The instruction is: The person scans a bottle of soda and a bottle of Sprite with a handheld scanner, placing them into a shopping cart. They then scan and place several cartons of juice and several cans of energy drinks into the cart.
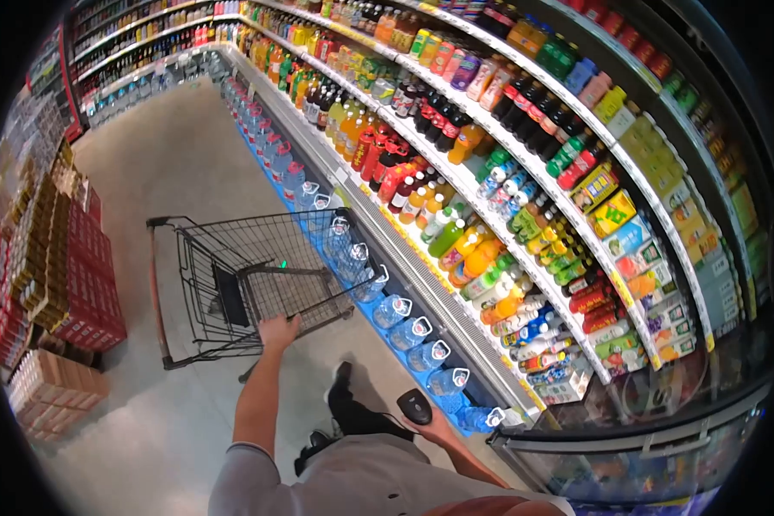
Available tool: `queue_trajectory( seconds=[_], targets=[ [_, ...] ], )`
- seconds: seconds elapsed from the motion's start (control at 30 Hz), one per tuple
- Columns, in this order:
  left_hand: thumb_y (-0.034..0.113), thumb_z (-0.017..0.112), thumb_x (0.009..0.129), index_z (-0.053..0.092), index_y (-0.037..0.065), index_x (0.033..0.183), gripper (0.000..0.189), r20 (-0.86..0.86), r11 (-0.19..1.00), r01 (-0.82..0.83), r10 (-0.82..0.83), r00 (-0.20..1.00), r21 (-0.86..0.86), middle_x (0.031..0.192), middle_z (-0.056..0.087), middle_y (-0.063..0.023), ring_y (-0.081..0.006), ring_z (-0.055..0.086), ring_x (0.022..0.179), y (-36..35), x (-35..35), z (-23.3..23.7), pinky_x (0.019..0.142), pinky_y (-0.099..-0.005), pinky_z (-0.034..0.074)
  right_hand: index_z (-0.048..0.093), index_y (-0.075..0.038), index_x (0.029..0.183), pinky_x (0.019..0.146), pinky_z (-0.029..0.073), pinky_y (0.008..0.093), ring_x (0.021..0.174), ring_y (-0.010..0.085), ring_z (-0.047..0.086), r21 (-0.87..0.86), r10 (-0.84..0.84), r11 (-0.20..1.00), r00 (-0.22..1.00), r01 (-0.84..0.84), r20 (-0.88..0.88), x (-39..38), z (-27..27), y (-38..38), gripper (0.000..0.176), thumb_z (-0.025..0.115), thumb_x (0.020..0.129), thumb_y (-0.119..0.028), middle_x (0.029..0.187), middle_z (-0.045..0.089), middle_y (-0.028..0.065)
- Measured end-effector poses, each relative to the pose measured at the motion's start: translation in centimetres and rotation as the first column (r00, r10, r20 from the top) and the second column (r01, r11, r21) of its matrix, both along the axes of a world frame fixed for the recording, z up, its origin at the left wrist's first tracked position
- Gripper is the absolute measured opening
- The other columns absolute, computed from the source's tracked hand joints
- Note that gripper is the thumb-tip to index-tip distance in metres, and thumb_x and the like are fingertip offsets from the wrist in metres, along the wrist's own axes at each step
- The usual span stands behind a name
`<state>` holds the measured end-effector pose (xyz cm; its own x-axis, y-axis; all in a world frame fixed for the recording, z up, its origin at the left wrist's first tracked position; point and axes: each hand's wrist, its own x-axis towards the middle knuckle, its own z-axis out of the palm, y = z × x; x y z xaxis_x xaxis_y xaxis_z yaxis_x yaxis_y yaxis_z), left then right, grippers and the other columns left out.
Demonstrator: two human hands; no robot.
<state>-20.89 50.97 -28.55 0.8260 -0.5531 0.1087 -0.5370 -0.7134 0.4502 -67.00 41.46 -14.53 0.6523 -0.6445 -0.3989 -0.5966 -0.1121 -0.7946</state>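
Left hand (277, 334): grip closing around the near rim of the shopping cart (230, 297), which is standing left of centre, beside water jugs (393, 311). Right hand (439, 425): grip wrapping a dark rounded device (414, 407), lower centre. Step, as judged: steadying the cart; any shift is calling for clearance from the jugs.

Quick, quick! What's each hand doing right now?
Left hand: closed on the wire edge of the shopping cart.
Right hand: holding a small, rounded black object; I can't tell exactly what.
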Motion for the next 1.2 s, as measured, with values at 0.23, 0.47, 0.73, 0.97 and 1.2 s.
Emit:
queue_trajectory(
  seconds=[0.23, 0.47, 0.73, 0.97, 1.2],
  targets=[
    [0.063, 0.047, 0.097, 0.074, 0.008, 0.096, 0.062, -0.129, 0.916, 0.015, 0.04, 0.991, 0.4, 0.084, 0.074, -0.0168, -0.0369, 0.072, 0.088, -1.7, 0.6, 2.3, 0.079, -0.0512, 0.053, 0.072, -0.004, 0.104, 0.071, 0.054, 0.0342, 0.077, 0.0151, 0.069, 0.019, 0.048, 0.999, 0.997, -0.049, 0.056, 10.8, -4.6, -8.5, 0.037, 0.083, 0.084, -0.033, 0.085, 0.074, 0.0055],
    [0.059, 0.051, 0.097, 0.073, 0.009, 0.098, 0.055, -0.048, 0.9, -0.04, 0.068, 0.997, 0.434, 0.089, 0.073, -0.0155, -0.0374, 0.071, 0.085, -4.3, 2.9, 2.1, 0.085, -0.0524, 0.049, 0.071, -0.004, 0.104, 0.076, 0.056, 0.0404, 0.089, 0.034, 0.073, -0.078, 0.315, 0.949, 0.938, -0.306, 0.142, 25.2, -5.8, -18.7, 0.039, 0.085, 0.078, -0.03, 0.093, 0.074, 0.0179],
    [0.059, 0.05, 0.097, 0.071, 0.01, 0.104, 0.055, -0.016, 0.873, -0.058, 0.076, 0.997, 0.485, 0.101, 0.072, -0.0175, -0.0399, 0.068, 0.097, -2.3, 7.7, 2.1, 0.092, -0.0537, 0.046, 0.066, -0.003, 0.115, 0.083, 0.054, 0.0452, 0.098, 0.0411, 0.068, -0.072, 0.417, 0.907, 0.859, -0.416, 0.298, 31.6, -7.6, -23.3, 0.044, 0.076, 0.074, -0.016, 0.1, 0.071, 0.0218],
    [0.056, 0.054, 0.096, 0.071, 0.01, 0.103, 0.049, -0.012, 0.843, -0.07, 0.09, 0.996, 0.534, 0.101, 0.072, -0.0163, -0.0397, 0.067, 0.095, -1.5, 14.9, 2.0, 0.091, -0.0532, 0.045, 0.066, -0.005, 0.114, 0.083, 0.052, 0.0473, 0.098, 0.043, 0.066, -0.046, 0.401, 0.913, 0.869, -0.406, 0.29, 33.7, -7.2, -22.4, 0.04, 0.073, 0.076, -0.016, 0.101, 0.07, 0.0229],
    [0.053, 0.057, 0.095, 0.071, 0.008, 0.103, 0.048, 0.053, 0.898, -0.166, 0.158, 0.986, 0.408, 0.108, 0.069, -0.016, -0.0385, 0.058, 0.11, -2.2, 24.0, 1.2, 0.096, -0.0534, 0.041, 0.068, -0.012, 0.118, 0.087, 0.052, 0.0482, 0.103, 0.0406, 0.067, 0.019, 0.394, 0.918, 0.918, -0.395, 0.037, 36.1, -8.3, -20.1, 0.047, 0.075, 0.077, -0.034, 0.105, 0.072, 0.0207]
  ],
)
